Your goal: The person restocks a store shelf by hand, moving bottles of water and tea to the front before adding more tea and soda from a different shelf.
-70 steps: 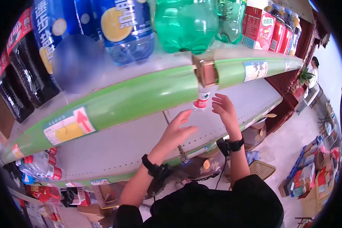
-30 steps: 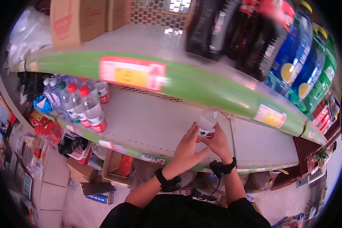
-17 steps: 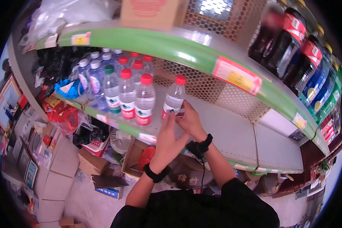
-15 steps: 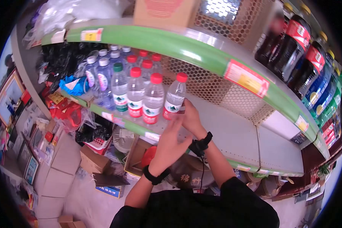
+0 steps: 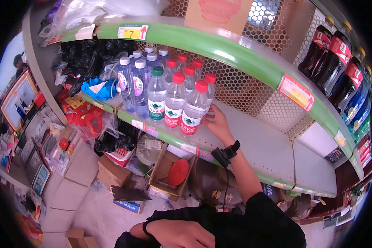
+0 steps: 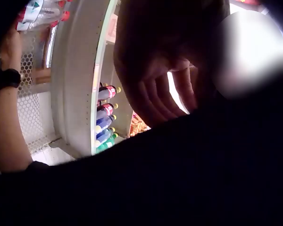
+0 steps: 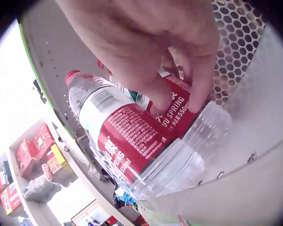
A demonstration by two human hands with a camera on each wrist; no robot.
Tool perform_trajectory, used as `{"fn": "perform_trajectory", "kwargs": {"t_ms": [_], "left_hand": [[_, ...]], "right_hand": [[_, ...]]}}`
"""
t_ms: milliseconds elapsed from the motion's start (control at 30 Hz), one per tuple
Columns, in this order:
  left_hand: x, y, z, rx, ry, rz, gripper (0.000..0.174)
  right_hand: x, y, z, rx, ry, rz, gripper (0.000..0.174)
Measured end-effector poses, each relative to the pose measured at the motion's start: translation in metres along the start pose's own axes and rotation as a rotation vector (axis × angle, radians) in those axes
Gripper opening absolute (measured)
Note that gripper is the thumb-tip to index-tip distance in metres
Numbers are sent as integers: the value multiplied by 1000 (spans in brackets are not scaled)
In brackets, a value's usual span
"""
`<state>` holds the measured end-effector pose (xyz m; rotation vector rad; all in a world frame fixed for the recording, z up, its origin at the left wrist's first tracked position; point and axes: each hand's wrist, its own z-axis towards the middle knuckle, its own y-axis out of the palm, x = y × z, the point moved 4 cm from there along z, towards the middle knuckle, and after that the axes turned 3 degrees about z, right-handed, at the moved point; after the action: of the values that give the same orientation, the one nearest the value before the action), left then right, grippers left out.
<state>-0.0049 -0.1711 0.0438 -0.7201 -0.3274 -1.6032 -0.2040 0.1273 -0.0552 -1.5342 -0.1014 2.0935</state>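
My right hand grips a red-capped water bottle standing in the row behind the front red-capped bottle. In the right wrist view its thumb and fingers are on the red label of that rear bottle, and the front bottle stands close beside it. A green-capped bottle and several purple-tinted bottles with pale caps stand to the left. My left hand is low in front of the body, fingers loosely curled; the left wrist view shows that hand dark, holding nothing.
The green-edged upper shelf runs just above the bottles. Perforated panel backs the lower shelf. Cola bottles stand at the upper right. Black bags and a blue packet lie at the left; cartons are below.
The view has swung left along the shelf. My right hand has carried the water bottle left and back behind the front bottle. My left hand has let go and dropped to the body.
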Motion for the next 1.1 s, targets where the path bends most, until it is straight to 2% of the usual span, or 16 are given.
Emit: {"fn": "perform_trajectory", "kwargs": {"t_ms": [100, 200, 367, 433, 533, 633, 667, 800, 867, 967, 1033, 1067, 1100], "left_hand": [[11, -1, -2, 180, -172, -113, 17], [25, -6, -5, 362, -29, -122, 23], [16, -6, -6, 160, 137, -28, 27], [11, -2, -11, 87, 166, 56, 29], [3, -17, -18, 10, 115, -21, 26], [-4, -31, -21, -95, -14, -72, 18], [-6, -35, -21, -92, -36, -91, 12], [-6, -46, -13, 212, -91, 143, 7], [-8, -39, -2, 132, -61, 129, 7], [-9, -31, 13, -33, -43, 66, 11], [-8, -24, 14, -129, -29, -41, 13], [1, -23, 23, -137, 243, -78, 17], [-5, -7, 1, -199, 242, -284, 18]], "right_hand": [[-4, 0, -6, -6, -5, -22, 64], [-10, -3, -8, -60, 82, 7, 67], [-3, -6, -23, -128, 182, 265, 78], [0, -3, -25, -155, 163, 235, 83], [5, 2, -29, -151, 169, 210, 85], [2, 8, -27, -134, 192, 192, 85], [2, 11, -29, -128, 204, 188, 85], [0, 19, -29, -133, 87, 172, 87], [8, 16, -28, -161, 77, 183, 87], [-12, -3, -52, -115, 205, 186, 81], [-37, -28, -83, -98, 160, 253, 72], [-48, -42, -101, -91, 135, 287, 68], [-55, -55, -122, -98, 141, 376, 60]]}}
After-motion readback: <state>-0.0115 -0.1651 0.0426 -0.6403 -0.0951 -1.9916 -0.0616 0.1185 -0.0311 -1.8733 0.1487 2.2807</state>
